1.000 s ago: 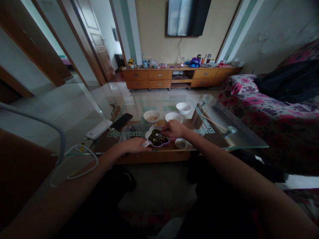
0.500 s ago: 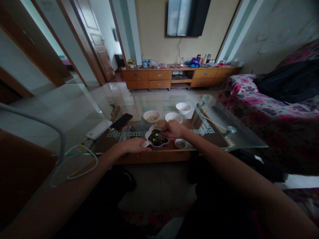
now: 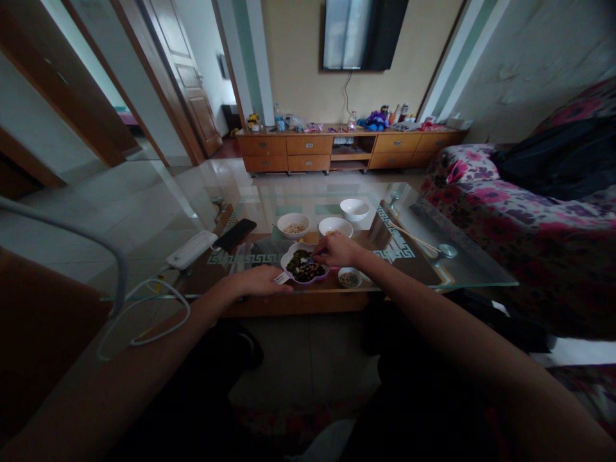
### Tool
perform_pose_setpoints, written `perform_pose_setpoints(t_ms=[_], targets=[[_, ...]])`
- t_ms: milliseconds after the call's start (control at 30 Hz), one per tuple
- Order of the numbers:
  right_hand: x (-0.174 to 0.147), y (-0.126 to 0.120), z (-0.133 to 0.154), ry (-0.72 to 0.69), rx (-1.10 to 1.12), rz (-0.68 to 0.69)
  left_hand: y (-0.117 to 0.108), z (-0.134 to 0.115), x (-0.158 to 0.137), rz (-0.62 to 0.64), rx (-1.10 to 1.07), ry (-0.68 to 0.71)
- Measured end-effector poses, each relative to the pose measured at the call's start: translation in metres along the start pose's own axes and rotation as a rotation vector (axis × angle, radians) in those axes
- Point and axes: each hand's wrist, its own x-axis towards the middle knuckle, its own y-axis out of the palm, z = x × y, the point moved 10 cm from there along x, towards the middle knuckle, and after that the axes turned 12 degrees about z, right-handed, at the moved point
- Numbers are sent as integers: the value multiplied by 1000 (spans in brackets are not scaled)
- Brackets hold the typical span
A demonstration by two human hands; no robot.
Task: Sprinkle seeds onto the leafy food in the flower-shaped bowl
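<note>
A flower-shaped purple-and-white dish of dark mixed bits sits near the front of a glass coffee table. My right hand hovers at the dish's right rim, fingers pinched on a small utensil whose tip reaches into the contents. My left hand rests flat on the glass just left of the dish, fingers together, next to a small white tag. A tiny white dish of seeds lies under my right wrist.
Three white bowls stand behind the dish. A black phone and a white power strip with its cable lie at the left. Chopsticks rest at the right. A floral sofa is alongside.
My right hand has shifted very slightly over the dish. The left hand and everything else stay as they were.
</note>
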Motion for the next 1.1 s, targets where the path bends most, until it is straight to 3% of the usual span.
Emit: perform_pose_setpoints(t_ms=[567, 700, 767, 933, 1033, 1100], targets=[[3, 4, -1, -12, -21, -3, 0, 6, 2, -19, -33, 8], [-5, -13, -7, -18, 4, -97, -4, 4, 0, -35, 0, -3], [-15, -31, -25, 62, 36, -221, -6, 4, 0, -50, 29, -3], [-58, -59, -97, 479, 57, -501, -4, 9, 4, -51, -2, 10], [-70, -47, -127, 668, 43, -414, -6, 21, -1, -7, -59, -14], [-72, -38, -133, 711, 37, -329, -13, 35, -8, 19, -56, -49]])
